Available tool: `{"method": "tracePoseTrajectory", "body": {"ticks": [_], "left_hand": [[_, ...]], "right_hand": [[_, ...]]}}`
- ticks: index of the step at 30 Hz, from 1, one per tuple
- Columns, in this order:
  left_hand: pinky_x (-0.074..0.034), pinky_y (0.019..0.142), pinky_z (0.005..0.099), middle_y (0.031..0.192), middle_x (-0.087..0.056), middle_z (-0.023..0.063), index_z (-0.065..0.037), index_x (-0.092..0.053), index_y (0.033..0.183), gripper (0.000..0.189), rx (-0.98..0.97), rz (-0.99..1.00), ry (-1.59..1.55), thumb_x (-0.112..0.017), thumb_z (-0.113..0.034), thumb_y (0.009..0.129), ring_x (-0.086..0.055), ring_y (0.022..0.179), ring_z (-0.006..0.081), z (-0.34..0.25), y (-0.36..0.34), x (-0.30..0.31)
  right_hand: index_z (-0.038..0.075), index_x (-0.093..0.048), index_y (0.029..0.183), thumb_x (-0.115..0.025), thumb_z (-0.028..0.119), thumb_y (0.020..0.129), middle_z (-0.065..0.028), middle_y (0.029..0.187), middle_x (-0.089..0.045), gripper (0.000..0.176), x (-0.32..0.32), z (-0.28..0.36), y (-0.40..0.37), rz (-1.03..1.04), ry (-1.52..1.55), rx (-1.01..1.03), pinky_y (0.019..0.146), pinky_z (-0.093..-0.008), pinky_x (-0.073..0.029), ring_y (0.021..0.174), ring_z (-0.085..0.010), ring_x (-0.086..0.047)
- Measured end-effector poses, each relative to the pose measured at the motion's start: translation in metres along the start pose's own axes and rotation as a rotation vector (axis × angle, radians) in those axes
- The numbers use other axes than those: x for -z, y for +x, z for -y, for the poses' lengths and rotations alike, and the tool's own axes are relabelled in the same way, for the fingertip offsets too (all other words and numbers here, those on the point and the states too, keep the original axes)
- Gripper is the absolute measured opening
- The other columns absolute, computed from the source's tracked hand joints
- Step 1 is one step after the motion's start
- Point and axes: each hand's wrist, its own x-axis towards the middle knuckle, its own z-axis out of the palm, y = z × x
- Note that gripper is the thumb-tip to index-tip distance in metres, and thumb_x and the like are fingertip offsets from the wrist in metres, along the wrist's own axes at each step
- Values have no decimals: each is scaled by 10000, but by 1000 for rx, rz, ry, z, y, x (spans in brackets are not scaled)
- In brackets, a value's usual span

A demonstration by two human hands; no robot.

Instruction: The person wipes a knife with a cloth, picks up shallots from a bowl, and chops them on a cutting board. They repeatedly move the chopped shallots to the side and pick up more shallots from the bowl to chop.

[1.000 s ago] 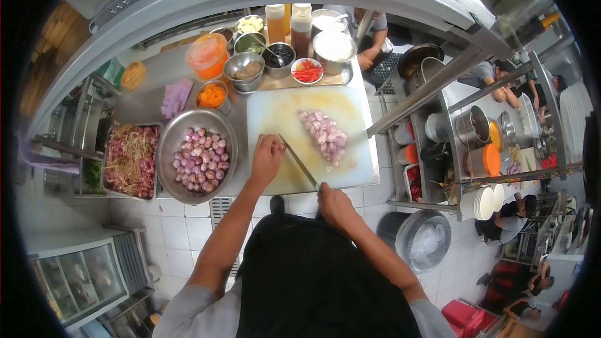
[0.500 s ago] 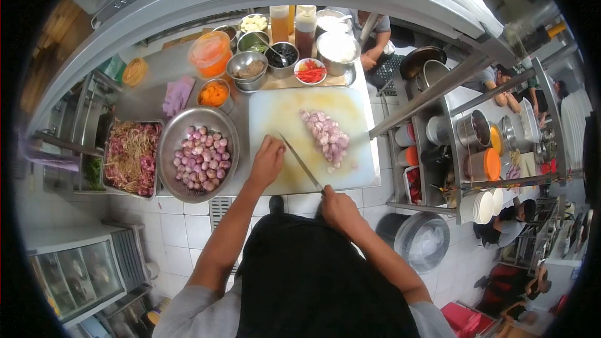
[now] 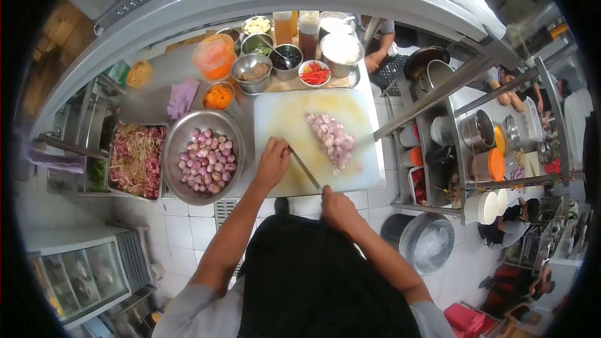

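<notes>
My right hand (image 3: 340, 208) grips a knife (image 3: 305, 168) by its handle at the front edge of the white cutting board (image 3: 275, 112). The blade slants up and left across the board, its tip by the fingers of my left hand (image 3: 273, 161). Those fingers are curled together over the board's left side; whatever they hold is hidden. Right of the blade lies a pile of peeled shallots (image 3: 332, 141). To the left of the board, a steel bowl (image 3: 170, 169) contains many purple shallots (image 3: 208, 163).
Left of the bowl stands a tray (image 3: 161, 197) of shallot skins and roots. Behind the board are bowls of red chillies (image 3: 314, 75) and orange pieces (image 3: 218, 96), sauce bottles (image 3: 308, 34) and a purple cloth (image 3: 182, 97). A metal post (image 3: 432, 99) rises at right.
The whole view has shifted a little, so the board and bowls appear slightly farther right and lower. Both hands and the knife keep nearly the same pose.
</notes>
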Motion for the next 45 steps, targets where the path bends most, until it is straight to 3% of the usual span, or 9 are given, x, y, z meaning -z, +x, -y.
{"method": "tracePoseTrajectory", "body": {"ticks": [10, 15, 19, 21, 24, 27, 30, 33, 45], "left_hand": [[-512, 810, 429, 1030, -553, 164, -6, -584, 1041, 171, 80, 35, 11, -612, -4, 872, -600, 945, 362, -7, -7, 0], [-493, 825, 446, 1037, -563, 170, -17, -596, 1032, 159, -101, -59, 202, -638, -49, 882, -586, 963, 386, -18, -8, 6], [-504, 805, 438, 1016, -575, 181, -1, -613, 1038, 166, -93, -39, 163, -647, -61, 886, -594, 913, 377, -1, -5, -1], [-515, 769, 416, 978, -591, 171, 12, -632, 1052, 177, 101, 25, -3, -655, -76, 901, -616, 840, 338, 7, -5, 3], [-509, 699, 362, 962, -594, 144, -15, -672, 1060, 150, 81, 127, -10, -655, -52, 915, -621, 758, 255, 18, -2, 17], [-506, 696, 354, 955, -591, 125, -20, -674, 1024, 109, 69, 141, 24, -655, -50, 921, -616, 753, 236, 19, 3, 23], [-502, 684, 336, 940, -584, 113, -18, -674, 984, 76, 130, 41, -3, -662, -63, 924, -610, 744, 210, 8, 7, 19], [-506, 696, 362, 933, -579, 126, -1, -630, 957, 67, 109, 41, -50, -664, -31, 908, -612, 738, 270, 1, 2, 16], [-506, 770, 375, 964, -573, 143, 23, -639, 973, 61, -13, 90, -169, -605, 19, 923, -627, 865, 307, -1, 9, 3]], "right_hand": [[-15, -482, 1049, -517, 157, 989, -342, 729, -605, 185, 14, -28, -8, -35, 93, 67, 696, -632, -438, 773, -549, -601], [-3, -503, 1038, -526, 170, 993, -327, 749, -617, 180, 8, -27, -1, -47, 105, 92, 699, -632, -428, 770, -550, -594], [-5, -507, 1046, -530, 179, 991, -334, 764, -619, 194, 18, -28, 3, -38, 82, 53, 712, -630, -431, 783, -549, -597], [-9, -510, 1040, -528, 192, 991, -335, 789, -626, 208, 22, -29, 4, -53, 80, -11, 730, -622, -438, 802, -549, -601], [-14, -509, 1033, -521, 200, 992, -335, 801, -631, 218, 20, -30, 9, -19, 82, 32, 742, -617, -443, 814, -551, -604], [-15, -509, 1029, -518, 201, 991, -336, 798, -630, 219, 11, -37, 20, -22, 131, 152, 746, -612, -446, 813, -550, -605], [-17, -506, 1028, -513, 195, 991, -339, 798, -630, 215, 12, -43, 26, -31, 104, 50, 740, -622, -447, 808, -550, -606], [-18, -495, 1037, -504, 190, 994, -335, 798, -635, 212, 16, -45, 17, -121, 71, -5, 726, -634, -448, 798, -554, -608], [-13, -491, 1040, -495, 174, 971, -318, 782, -651, 199, 4, -25, -6, -66, -62, 4, 689, -622, -483, 758, -537, -629]]}}
